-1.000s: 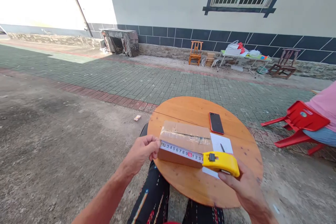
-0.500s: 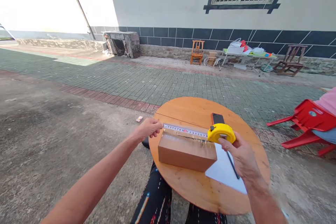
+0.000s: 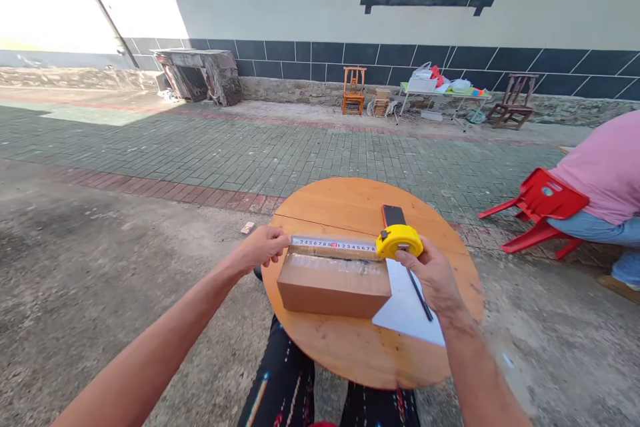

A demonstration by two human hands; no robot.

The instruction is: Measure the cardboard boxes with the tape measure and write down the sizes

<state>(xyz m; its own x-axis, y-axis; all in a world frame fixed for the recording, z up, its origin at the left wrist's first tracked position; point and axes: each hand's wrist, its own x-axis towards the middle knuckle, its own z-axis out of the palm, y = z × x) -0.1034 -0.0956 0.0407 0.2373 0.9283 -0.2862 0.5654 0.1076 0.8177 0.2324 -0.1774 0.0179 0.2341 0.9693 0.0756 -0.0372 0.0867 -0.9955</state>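
- Well, the round wooden worktop [image 3: 345, 350] carries a taped cardboard box [image 3: 333, 287], with white paper [image 3: 400, 303] just beside its right end, a dark pen [image 3: 420, 296] lying across the paper, and a phone [image 3: 393, 215] beyond the yellow tape measure [image 3: 400, 241].
- Off to the right, well apart, a person in pink [image 3: 607, 163] sits on a red chair [image 3: 545, 195]; a wooden chair [image 3: 354, 90] stands by the far wall.
- The tape measure's case, near the box's far right corner, stands in the way of the phone's near end.
- Left arm stretched forward, the left hand [image 3: 264, 245] pinches the free end of the blade [image 3: 333, 244] in its fingers.
- Right arm also reaching forward, the right hand [image 3: 425, 270] has its fingers grasping the case; the blade runs straight between both hands along the box's far top edge.
- Whether the blade touches the cardboard is hard to tell.
- The first numerals beside the left hand are difficult to read, and the pen's upper end is hidden.
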